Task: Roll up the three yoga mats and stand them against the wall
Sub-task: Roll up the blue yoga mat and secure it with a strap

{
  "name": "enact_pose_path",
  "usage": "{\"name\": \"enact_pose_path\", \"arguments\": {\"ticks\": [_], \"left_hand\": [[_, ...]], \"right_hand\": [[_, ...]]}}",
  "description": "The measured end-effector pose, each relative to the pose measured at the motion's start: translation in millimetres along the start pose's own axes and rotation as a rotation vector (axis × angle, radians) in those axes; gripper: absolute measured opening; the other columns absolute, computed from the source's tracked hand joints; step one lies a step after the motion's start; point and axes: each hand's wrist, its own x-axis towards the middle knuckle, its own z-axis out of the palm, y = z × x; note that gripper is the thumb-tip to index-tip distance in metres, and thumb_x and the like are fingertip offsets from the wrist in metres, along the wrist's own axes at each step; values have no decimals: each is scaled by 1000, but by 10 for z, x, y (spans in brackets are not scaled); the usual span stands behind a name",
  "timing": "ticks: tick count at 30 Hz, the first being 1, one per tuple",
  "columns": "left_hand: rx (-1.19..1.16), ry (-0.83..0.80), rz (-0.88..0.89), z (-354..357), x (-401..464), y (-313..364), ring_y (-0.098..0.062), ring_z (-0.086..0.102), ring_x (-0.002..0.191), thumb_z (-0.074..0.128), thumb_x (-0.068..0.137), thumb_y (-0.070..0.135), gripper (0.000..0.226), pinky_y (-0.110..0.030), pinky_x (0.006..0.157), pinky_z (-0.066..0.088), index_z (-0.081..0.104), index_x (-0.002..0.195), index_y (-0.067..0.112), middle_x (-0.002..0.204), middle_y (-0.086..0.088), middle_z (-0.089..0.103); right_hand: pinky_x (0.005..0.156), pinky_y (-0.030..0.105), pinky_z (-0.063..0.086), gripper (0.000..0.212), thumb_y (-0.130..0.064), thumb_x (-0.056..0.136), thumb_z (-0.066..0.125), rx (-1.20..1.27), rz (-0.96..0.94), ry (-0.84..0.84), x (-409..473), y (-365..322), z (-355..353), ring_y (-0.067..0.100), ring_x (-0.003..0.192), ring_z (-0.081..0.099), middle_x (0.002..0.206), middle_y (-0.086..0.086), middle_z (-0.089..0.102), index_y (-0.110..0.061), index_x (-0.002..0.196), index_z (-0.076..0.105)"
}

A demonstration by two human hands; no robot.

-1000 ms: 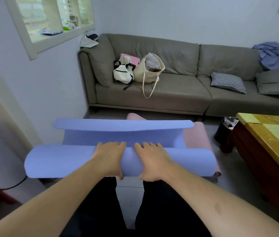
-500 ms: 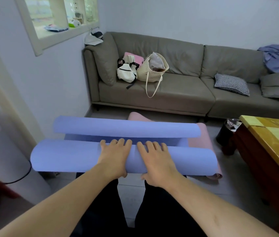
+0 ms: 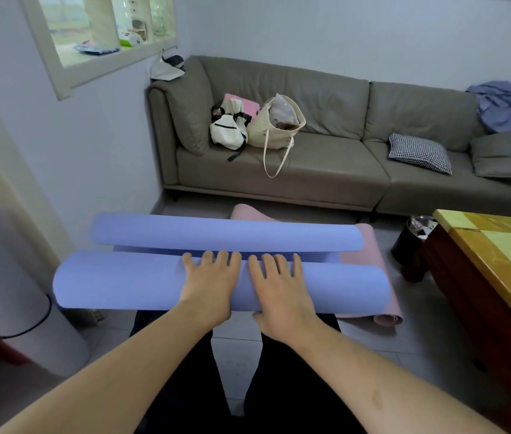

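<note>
Blue mat on the floor in front of the person's knees, partly rolled. Near roll thick; far end curls up into a second, looser tube just beyond it, a short flat strip between the two. Judgement: rolling of this mat well along but not closed.

Pink mat lies underneath and to the right, flat apart from a small curl at its near corner, so not yet rolled. A pale upright roll at the left edge (blurred; may be a third mat, cannot tell). Nothing blue or pink stands against the wall yet, so most of the task is left.

Long axis of the blue roll runs left to right across the view, roughly parallel to the sofa front; ends point toward the left wall and the counter.

Left hand and right hand side by side at mid-roll, palms pressing down, fingers straight and slightly spread over the top.
</note>
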Motion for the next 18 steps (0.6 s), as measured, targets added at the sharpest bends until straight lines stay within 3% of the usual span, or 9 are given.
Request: {"name": "enact_pose_path", "arguments": {"ticks": [9, 15, 18], "left_hand": [[10, 14, 21, -59, -31, -3, -29, 44, 131, 80, 75, 35, 88, -59, 115, 29, 27, 144, 19, 141, -4, 44], [-31, -80, 88, -201, -37, -99, -26, 52, 122, 87, 63, 57, 92, -48, 108, 40, 36, 132, 24, 130, 1, 52], [-64, -127, 100, -238, -24, -123, -25, 54, 119, 87, 60, 61, 92, -46, 104, 41, 37, 129, 25, 128, 3, 54]], "right_hand": [[108, 55, 37, 85, -29, 74, 79, 50, -23, -85, 103, 73, -205, 33, 121, 48, 132, 7, 54, -17, 145, 35], [85, 44, 37, 71, -35, 70, 82, 122, -80, -159, 122, 102, -310, 27, 108, 49, 115, 0, 55, -24, 124, 37], [84, 42, 41, 67, -35, 67, 82, 158, -96, -182, 148, 140, -358, 26, 101, 52, 108, -2, 57, -27, 112, 34]]}}
